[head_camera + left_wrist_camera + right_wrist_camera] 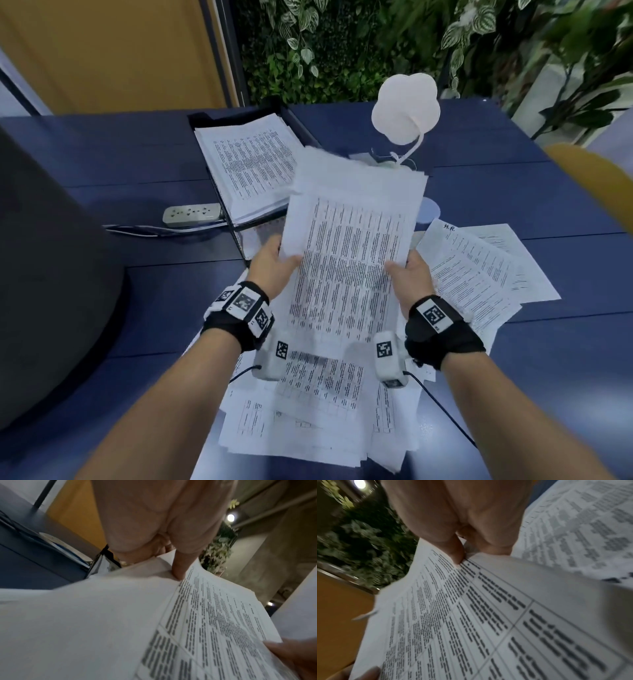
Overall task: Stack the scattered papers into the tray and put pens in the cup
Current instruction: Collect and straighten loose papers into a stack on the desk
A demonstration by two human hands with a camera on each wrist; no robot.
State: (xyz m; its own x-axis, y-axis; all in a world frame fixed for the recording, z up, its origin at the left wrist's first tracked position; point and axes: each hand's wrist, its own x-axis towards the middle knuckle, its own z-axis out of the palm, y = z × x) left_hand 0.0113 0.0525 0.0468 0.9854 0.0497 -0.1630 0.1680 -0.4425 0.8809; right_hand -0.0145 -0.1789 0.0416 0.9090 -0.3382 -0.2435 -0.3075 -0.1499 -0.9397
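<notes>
The tray (219, 192) at far left already holds sheets. The left hand (274, 265) and right hand (409, 274) each pinch a side of a paper bundle (349, 246) held above the tabletop (102, 164). It's the stacking step; next, I'd say, carry it left into the tray. More loose papers (479, 274) lie right.

An office, by the look of it: a dark blue desk (479, 192) strewn with white printed table sheets (476, 274), a black wire paper tray (239, 164) holding more, a grey power strip (191, 214), an ochre partition panel (113, 51) and a leafy green plant wall (325, 44) behind
</notes>
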